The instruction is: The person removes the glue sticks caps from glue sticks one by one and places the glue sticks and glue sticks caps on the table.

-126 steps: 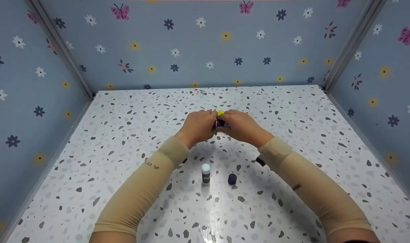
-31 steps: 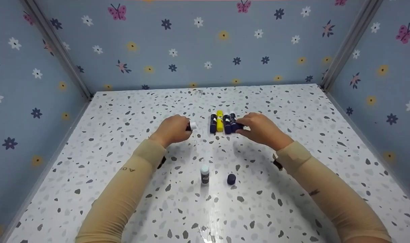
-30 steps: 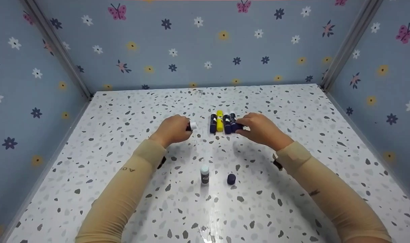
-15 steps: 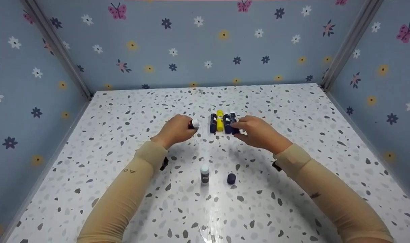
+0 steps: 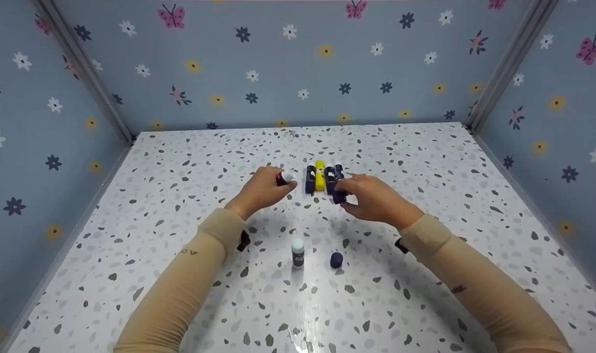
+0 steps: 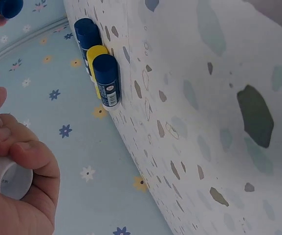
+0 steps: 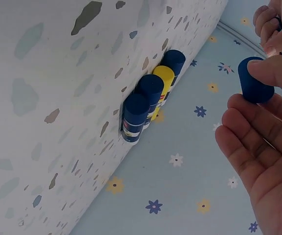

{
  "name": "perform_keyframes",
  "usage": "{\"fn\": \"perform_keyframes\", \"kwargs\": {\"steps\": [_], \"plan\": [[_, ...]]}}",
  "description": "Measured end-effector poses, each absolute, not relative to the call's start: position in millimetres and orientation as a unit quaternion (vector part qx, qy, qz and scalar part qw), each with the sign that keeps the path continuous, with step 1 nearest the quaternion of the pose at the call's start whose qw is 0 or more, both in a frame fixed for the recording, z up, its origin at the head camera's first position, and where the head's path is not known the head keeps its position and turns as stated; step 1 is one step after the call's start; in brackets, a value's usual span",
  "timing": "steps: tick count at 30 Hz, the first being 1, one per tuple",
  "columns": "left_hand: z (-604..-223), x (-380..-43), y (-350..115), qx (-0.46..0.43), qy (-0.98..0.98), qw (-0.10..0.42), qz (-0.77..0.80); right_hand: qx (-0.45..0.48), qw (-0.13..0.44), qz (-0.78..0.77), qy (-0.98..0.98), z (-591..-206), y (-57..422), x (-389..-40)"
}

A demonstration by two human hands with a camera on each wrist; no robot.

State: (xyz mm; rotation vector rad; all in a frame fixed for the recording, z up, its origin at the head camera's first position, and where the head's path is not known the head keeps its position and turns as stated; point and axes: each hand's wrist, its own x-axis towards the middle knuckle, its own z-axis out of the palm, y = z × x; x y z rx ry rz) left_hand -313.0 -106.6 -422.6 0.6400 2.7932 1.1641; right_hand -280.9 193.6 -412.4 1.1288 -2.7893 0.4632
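My left hand (image 5: 263, 190) grips a dark glue stick (image 5: 280, 179) left of the row; its white end (image 6: 16, 182) faces outward between the curled fingers in the left wrist view. Between thumb and fingers, my right hand (image 5: 376, 198) pinches a dark blue cap (image 7: 256, 82), held near the close end of the row. Several glue sticks lie side by side at the far middle of the table: a navy one (image 5: 310, 179) on the left, a yellow one (image 5: 319, 175) beside it, then navy ones (image 7: 135, 113) on the right. Most of the held stick is hidden by my left hand.
Closer to me, a small dark stick with a pale top (image 5: 298, 253) stands upright. To its right sits a loose dark purple-blue cap (image 5: 336, 260). The speckled table (image 5: 204, 304) is bounded by flowered blue panels (image 5: 278, 63) at the back and sides.
The hands, together over the row earliest, have parted. Over the last second my left hand shifts slightly right with the glue stick, while my right brings the cap left and closer to me.
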Motion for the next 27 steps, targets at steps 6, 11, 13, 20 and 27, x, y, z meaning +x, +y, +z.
{"fn": "perform_keyframes", "kwargs": {"steps": [6, 11, 13, 20, 27], "plan": [[-423.2, -309.8, -105.2, 0.2, 0.888, 0.026, 0.412, 0.383, 0.047, 0.156, -0.909, -416.8, 192.8, -277.9], [-422.6, -306.7, -103.4, 0.197, 0.879, 0.027, 0.434, 0.386, 0.04, 0.148, -0.909, -420.7, 192.4, -275.3], [-423.3, -306.0, -103.4, 0.198, 0.875, 0.029, 0.44, 0.391, 0.036, 0.142, -0.909, -421.7, 192.1, -273.9], [-427.4, -303.1, -105.8, 0.214, 0.864, 0.056, 0.452, 0.423, 0.023, 0.134, -0.896, -424.9, 191.4, -271.0], [-428.5, -300.9, -106.0, 0.229, 0.862, 0.073, 0.446, 0.447, -0.013, 0.145, -0.882, -431.6, 188.3, -272.6]]}}
